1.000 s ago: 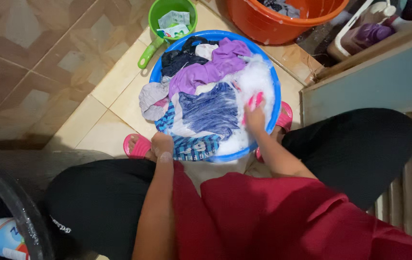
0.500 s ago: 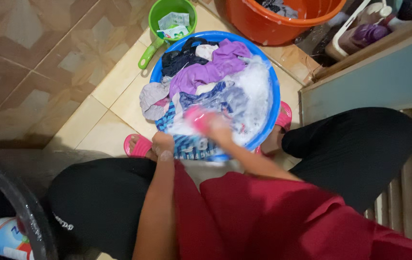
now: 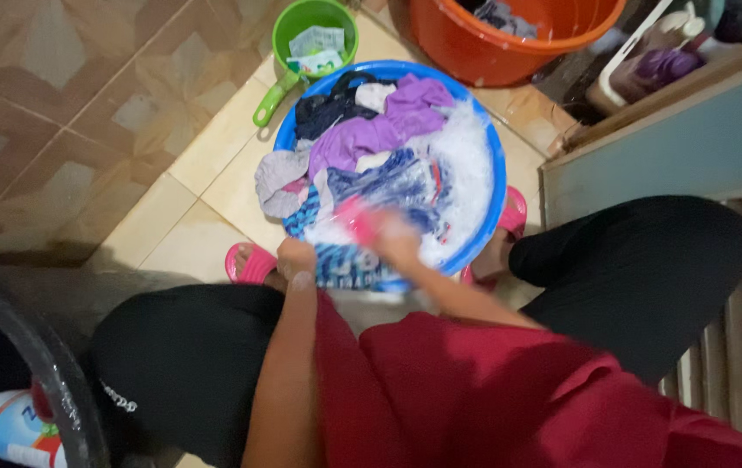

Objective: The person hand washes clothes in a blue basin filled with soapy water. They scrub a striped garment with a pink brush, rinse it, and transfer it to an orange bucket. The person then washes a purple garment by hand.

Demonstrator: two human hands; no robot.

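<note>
A blue basin (image 3: 495,173) on the tiled floor holds soapy water, white foam (image 3: 468,152) and several wet clothes, among them a purple garment (image 3: 371,134) and a blue striped garment (image 3: 349,267). My left hand (image 3: 295,258) grips the striped garment at the basin's near rim. My right hand (image 3: 397,236) is blurred with motion just right of it, over the same garment, closed around a pink brush (image 3: 356,217). My knees in black trousers flank the basin.
A green scoop (image 3: 315,35) with packets inside and an orange bucket (image 3: 475,52) stand behind the basin. Pink sandals (image 3: 250,263) are on my feet. A black tub rim (image 3: 37,360) and a detergent bottle (image 3: 7,429) are at lower left. A slatted panel (image 3: 735,295) is at right.
My right hand with the pink brush has swept from the basin's right side leftward and nearer, onto the striped garment. My left hand has kept its grip at the near rim.
</note>
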